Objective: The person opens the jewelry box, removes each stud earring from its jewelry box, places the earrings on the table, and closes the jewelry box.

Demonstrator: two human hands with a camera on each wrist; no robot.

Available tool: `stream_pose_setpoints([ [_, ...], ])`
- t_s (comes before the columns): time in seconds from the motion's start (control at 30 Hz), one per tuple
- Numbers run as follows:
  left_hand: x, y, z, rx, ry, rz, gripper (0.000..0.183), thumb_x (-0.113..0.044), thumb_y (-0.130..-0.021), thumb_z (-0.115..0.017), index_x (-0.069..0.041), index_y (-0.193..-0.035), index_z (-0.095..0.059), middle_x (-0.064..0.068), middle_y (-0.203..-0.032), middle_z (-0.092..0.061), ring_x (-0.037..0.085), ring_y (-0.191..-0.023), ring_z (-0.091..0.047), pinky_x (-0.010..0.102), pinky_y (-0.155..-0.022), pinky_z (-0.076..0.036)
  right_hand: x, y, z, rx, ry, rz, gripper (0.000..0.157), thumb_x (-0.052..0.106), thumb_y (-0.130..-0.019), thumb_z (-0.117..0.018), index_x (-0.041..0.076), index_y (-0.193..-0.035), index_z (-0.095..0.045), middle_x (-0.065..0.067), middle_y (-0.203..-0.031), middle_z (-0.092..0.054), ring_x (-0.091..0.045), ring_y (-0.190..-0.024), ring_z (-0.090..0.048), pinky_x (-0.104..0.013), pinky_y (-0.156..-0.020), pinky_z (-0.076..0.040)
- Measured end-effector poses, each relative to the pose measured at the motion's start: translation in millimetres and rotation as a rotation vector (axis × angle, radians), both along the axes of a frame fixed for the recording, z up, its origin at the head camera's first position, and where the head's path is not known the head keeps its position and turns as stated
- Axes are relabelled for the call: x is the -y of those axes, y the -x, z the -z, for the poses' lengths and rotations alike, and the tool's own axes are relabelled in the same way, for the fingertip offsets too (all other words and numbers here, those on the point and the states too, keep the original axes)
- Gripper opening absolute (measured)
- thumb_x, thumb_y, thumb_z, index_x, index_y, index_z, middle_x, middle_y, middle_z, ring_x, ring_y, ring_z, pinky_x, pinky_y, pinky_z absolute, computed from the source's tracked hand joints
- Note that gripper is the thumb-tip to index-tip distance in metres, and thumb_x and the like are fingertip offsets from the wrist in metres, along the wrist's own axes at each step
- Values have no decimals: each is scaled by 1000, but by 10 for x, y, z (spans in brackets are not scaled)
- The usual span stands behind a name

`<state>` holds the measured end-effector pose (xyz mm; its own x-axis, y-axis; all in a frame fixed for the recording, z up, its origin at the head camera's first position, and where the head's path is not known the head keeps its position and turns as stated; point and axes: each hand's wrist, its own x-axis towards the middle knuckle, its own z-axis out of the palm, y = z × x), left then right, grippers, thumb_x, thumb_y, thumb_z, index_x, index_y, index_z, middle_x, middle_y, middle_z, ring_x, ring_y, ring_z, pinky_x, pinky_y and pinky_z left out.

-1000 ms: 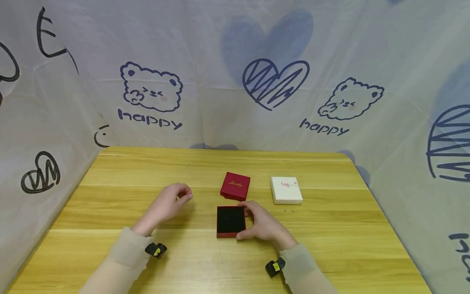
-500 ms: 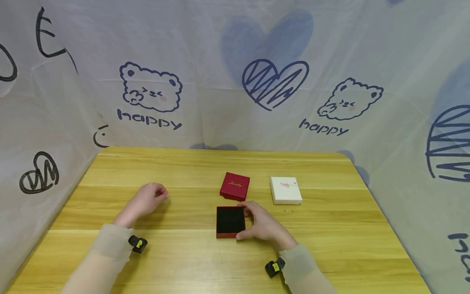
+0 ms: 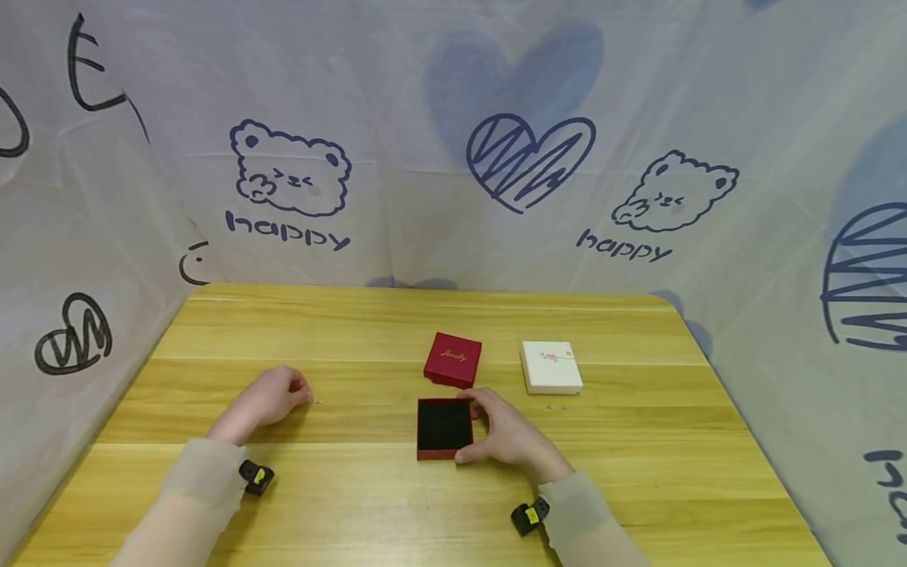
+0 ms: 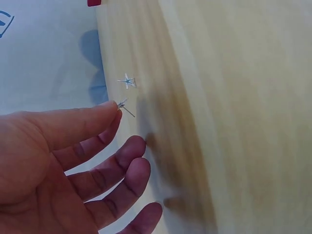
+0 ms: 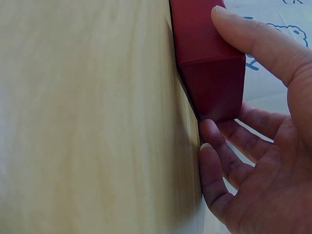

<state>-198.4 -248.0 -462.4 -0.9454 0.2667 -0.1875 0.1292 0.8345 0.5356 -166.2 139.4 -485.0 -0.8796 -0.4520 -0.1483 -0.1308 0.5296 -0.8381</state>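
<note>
At the left of the table my left hand pinches a small silver stud earring between thumb and index fingertips, its thin post sticking out. The other fingers are loosely bent. Just beyond the fingertips, a star-shaped stud earring lies on the wood; from the head it is a tiny glint. My right hand grips the right side of an open red jewelry box base with a black insert, thumb on the near wall and fingers round the far corner. The red lid lies just behind the base.
A white box with a pink print stands at the right rear. Two tiny pieces lie in front of it. The wooden table ends at a printed cloth along its back and sides.
My left hand has moved left and slightly nearer, away from the box, and stands beside the star earring on the wood. The right hand and the boxes have stayed put.
</note>
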Motion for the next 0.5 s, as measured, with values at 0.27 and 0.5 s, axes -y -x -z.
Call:
stream_pose_setpoints([
  [0.27, 0, -11, 18, -5, 11, -17, 13, -10, -94, -63, -2, -84, -64, 4, -78, -57, 19, -70, -49, 35, -65, -42, -4, -2, -10, -7, -8, -4, 88, 24, -66, -92, 11, -141, -47, -3, -125, -52, -24, -112, -49, -46, -98, -40],
  [0.5, 6, -20, -12, 21, 0, -25, 12, -9, -94, -63, 1, -89, -68, 8, -85, -64, 21, -75, -54, 42, -72, -47, -9, 0, -12, -3, -11, -10, 88, 24, -67, -92, 11, -142, -46, -4, -126, -52, -25, -112, -48, -46, -99, -40],
])
